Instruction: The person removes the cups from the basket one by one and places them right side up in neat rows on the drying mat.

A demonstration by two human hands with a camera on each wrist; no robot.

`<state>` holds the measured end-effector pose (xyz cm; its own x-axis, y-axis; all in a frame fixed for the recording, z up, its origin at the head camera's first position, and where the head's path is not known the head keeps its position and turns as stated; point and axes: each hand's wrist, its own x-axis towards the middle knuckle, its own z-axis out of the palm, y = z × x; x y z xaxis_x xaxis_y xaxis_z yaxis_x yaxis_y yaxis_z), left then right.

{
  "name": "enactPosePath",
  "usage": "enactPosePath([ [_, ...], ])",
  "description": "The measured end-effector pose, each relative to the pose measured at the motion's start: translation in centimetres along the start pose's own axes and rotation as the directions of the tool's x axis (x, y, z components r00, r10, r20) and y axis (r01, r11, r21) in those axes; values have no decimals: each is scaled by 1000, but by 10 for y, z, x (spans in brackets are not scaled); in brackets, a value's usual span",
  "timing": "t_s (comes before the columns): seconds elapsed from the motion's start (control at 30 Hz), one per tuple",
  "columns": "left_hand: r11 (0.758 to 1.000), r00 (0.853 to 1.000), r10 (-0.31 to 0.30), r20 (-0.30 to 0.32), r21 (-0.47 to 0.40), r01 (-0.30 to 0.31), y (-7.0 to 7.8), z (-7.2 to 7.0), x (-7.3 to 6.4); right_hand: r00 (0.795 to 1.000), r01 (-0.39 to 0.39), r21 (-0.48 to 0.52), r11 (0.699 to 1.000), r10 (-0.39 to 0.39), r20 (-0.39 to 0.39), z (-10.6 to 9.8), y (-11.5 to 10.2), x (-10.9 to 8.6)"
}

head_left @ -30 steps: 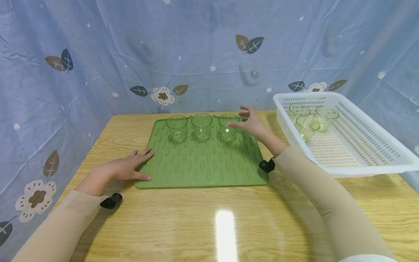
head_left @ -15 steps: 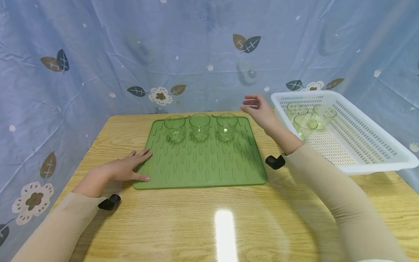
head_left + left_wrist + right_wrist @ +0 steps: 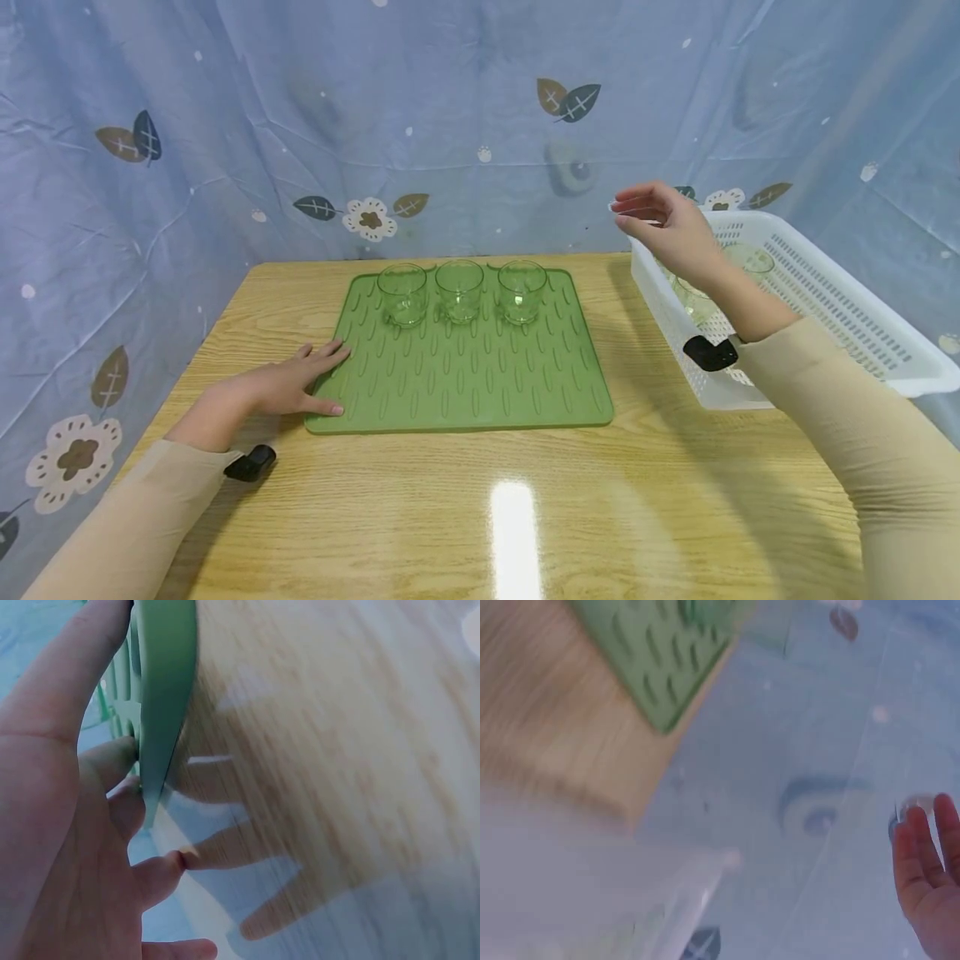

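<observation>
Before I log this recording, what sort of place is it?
Likely a makeshift, curtained-off work booth: blue printed fabric hangs behind and beside a wood-grain table set with a green mat.

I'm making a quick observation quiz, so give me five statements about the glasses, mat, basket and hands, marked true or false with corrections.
1. Three glasses stand on the mat. True.
2. The glasses on the mat form a triangle. False: they stand in a row.
3. The left hand touches the mat. True.
4. The right hand rests on the mat. False: it is raised by the basket.
5. The basket holds glasses too. True.
</observation>
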<state>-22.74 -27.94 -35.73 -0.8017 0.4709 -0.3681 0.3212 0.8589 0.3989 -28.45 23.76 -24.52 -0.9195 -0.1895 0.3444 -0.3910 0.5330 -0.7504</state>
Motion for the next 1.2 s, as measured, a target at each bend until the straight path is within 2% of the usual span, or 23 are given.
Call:
enactPosePath([
  [0.13,1000,1000,6,1,-3,-6,-1,0,1,999,29,-136,990,-34,-33,-24,9,-5],
  [0.27,1000,1000,0,-2,-3,0,-4,2,2,995,27,-221,975,-47,-87,-47,18,-13],
  [0.57,1000,1000,23,-21,-13,-23,-9,3,0,985,-29,-267,963,-17,-169,-79,52,-24],
  [0.7,999,999,34,-19,-27,-34,-7,2,-1,982,-102,-264,959,55,-179,-87,72,-30],
  [0.83,999,999,35,-19,-23,-36,-5,2,-2,980,-191,-304,933,164,-110,-95,90,-34],
  [1.0,999,999,32,-20,-11,-32,-5,2,-1,969,-219,-323,921,245,42,-101,108,-33],
  [1.1,1000,1000,25,-17,-10,-26,-4,2,0,946,-230,-331,915,290,144,-103,116,-30],
  [1.2,1000,1000,22,-15,-12,-22,-5,2,0,912,-232,-364,902,332,241,-102,121,-26],
])
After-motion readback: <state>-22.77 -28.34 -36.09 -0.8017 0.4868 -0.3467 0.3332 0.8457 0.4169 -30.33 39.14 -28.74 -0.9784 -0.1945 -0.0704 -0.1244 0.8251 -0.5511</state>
